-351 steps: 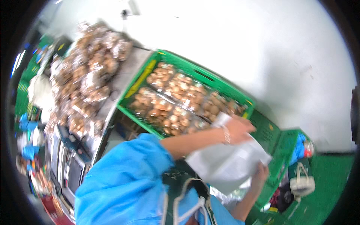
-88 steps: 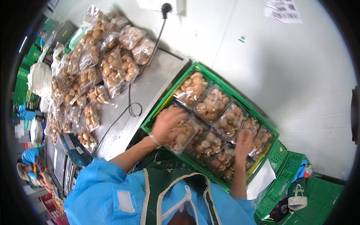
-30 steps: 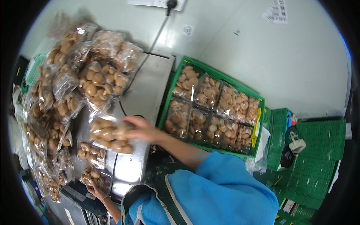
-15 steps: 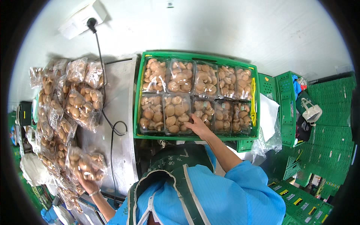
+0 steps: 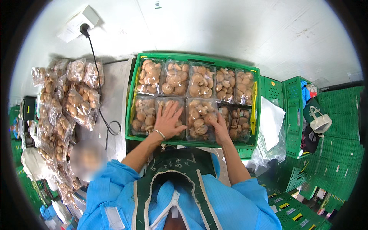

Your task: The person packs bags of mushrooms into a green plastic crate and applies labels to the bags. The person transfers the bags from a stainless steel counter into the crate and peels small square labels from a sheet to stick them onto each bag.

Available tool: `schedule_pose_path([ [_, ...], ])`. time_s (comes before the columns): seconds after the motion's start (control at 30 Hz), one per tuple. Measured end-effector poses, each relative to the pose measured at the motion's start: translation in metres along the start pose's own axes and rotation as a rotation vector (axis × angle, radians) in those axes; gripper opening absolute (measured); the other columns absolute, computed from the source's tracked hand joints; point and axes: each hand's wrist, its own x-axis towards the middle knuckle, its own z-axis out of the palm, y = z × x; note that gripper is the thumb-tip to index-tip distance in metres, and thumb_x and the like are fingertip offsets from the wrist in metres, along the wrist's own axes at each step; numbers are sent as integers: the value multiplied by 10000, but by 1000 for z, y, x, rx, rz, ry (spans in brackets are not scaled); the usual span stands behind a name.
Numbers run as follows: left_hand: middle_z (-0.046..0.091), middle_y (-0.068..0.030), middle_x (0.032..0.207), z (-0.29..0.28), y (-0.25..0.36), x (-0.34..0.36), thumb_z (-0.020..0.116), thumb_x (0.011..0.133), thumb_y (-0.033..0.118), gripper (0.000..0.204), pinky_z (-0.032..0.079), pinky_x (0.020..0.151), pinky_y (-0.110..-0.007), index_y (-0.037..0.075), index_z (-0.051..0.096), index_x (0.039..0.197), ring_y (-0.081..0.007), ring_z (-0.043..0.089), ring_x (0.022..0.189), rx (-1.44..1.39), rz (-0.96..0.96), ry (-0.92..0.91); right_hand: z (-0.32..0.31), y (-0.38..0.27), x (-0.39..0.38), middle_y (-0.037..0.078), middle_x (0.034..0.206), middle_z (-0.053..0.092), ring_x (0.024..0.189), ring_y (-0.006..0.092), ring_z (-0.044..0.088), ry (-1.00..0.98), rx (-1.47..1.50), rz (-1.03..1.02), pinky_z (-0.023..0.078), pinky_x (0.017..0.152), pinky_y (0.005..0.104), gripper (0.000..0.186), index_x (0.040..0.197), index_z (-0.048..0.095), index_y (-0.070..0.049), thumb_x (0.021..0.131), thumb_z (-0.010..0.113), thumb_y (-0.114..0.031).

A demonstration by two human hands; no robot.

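A green crate (image 5: 134,57) holds two rows of clear-wrapped trays of brown mushrooms. My left hand (image 5: 168,120) lies with spread fingers on the wrapped tray of mushrooms (image 5: 163,102) second from the left in the near row. Just right of it, a larger-looking tray of mushrooms (image 5: 197,117) sits a little higher than its neighbours. My right hand (image 5: 221,130) grips that tray at its right side, with the thumb over the wrap. Farther right in the near row are smaller trays of mushrooms (image 5: 240,122), partly covered by my right hand.
On the steel table (image 5: 115,82) at left lies a long heap of bagged mushrooms (image 5: 78,103). A black cable (image 5: 100,111) runs across the table from a wall socket. Green crates (image 5: 293,115), a white sheet (image 5: 271,122) and clear plastic stand or lie at right.
My left hand has come from the bagged heap to the crate's near row. A larger tray of mushrooms now sits third in that row, and my right hand has shifted right onto its side.
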Motion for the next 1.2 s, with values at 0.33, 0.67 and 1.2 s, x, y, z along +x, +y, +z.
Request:
schedule_pose_path([
  [0.33,346,-172,1458,14,-42,-32,647,780,463,639,203,1120,-511,175,467,1321,-328,283,1383,-171,126,88,36,25,7,272,1155,525,1046,370,511,184,-787,-11,389,939,458,507,1223,493,42,870,609,-303],
  [0.67,537,-157,1240,-97,-161,-335,736,757,219,632,369,1001,-412,11,462,1287,-287,495,1157,-337,-1180,1437,262,15,-9,137,1091,613,947,209,634,-565,-340,11,501,855,312,296,1195,523,35,949,535,-130],
  [1.2,360,-201,1406,-19,-216,-400,746,797,154,879,364,1039,-390,95,188,1473,-296,410,1266,-987,-1024,1528,612,93,43,176,980,532,962,352,514,-406,-693,-862,397,849,473,496,1069,458,-48,712,732,-256],
])
